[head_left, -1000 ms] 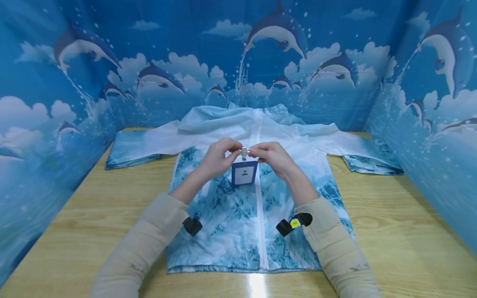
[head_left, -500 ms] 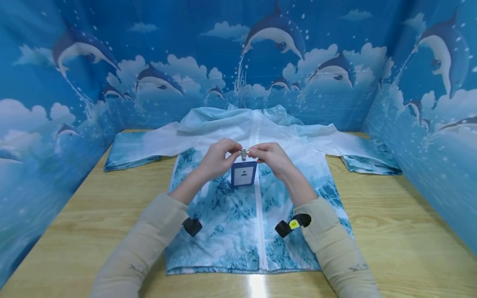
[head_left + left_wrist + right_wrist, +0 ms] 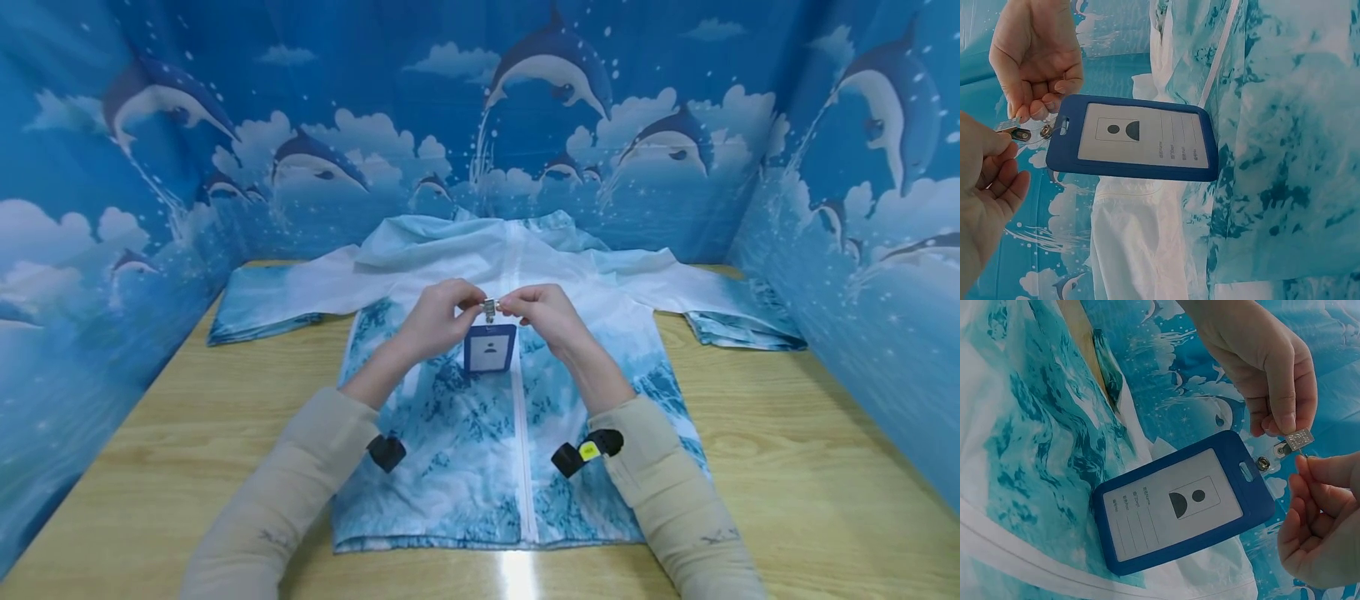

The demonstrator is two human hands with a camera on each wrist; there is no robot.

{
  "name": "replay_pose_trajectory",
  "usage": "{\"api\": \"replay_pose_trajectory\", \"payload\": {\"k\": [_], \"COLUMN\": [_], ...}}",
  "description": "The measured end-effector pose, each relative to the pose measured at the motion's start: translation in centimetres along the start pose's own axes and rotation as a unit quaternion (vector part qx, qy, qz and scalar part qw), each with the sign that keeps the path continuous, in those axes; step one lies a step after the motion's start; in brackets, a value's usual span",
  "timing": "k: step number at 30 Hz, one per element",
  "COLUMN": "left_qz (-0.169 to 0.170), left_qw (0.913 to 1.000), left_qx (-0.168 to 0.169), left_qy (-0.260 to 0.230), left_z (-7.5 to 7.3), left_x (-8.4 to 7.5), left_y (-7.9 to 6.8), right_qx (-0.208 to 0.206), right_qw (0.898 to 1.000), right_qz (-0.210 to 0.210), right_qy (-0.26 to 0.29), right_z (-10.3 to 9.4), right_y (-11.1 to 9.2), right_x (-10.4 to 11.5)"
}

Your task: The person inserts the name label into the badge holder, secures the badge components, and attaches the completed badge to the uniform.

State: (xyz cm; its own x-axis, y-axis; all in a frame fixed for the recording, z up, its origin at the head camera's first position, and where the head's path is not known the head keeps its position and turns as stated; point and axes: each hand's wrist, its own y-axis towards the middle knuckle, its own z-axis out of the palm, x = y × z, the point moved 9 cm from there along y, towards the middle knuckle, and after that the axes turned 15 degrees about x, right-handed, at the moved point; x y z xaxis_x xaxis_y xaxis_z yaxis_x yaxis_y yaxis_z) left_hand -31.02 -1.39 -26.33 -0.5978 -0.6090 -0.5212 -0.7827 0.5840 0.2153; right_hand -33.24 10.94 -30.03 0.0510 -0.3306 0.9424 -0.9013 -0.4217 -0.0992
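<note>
A blue badge holder (image 3: 490, 350) with a white card inside hangs upright from a small metal badge clip (image 3: 491, 310), above the front of a spread jacket (image 3: 435, 442). My left hand (image 3: 441, 321) pinches one side of the clip between thumb and forefinger. From the other side, my right hand (image 3: 546, 317) pinches a thin part of the clip with its fingertips. A clear strap with a round snap (image 3: 1264, 464) joins clip and holder. In the right wrist view the left thumb covers part of the clip, and the exact part in the right fingertips is mostly hidden.
The white-and-teal jacket lies front up on a wooden table (image 3: 810, 450), its zipper (image 3: 522, 433) running down the middle and both sleeves (image 3: 262, 300) spread sideways. A dolphin-print curtain (image 3: 375, 75) encloses the back and both sides.
Both hands stay at the clip, with only slight finger shifts. The clip and badge holder tilt very slightly. The jacket has not moved.
</note>
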Motion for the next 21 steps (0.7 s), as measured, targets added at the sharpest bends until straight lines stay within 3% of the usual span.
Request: {"api": "replay_pose_trajectory", "payload": {"k": [16,21], "left_qz": [-0.015,-0.015], "left_qw": [0.9998,0.9998], "left_qx": [0.005,0.001], "left_qy": [-0.009,-0.012], "left_z": [0.1,0.1], "left_x": [0.1,0.0], "left_y": [0.2,0.1], "right_qx": [0.014,0.020], "right_qw": [0.998,0.996], "right_qz": [-0.040,-0.034], "right_qy": [-0.054,-0.082], "right_z": [0.4,0.5], "right_y": [-0.3,-0.4], "right_x": [1.1,1.3]}}
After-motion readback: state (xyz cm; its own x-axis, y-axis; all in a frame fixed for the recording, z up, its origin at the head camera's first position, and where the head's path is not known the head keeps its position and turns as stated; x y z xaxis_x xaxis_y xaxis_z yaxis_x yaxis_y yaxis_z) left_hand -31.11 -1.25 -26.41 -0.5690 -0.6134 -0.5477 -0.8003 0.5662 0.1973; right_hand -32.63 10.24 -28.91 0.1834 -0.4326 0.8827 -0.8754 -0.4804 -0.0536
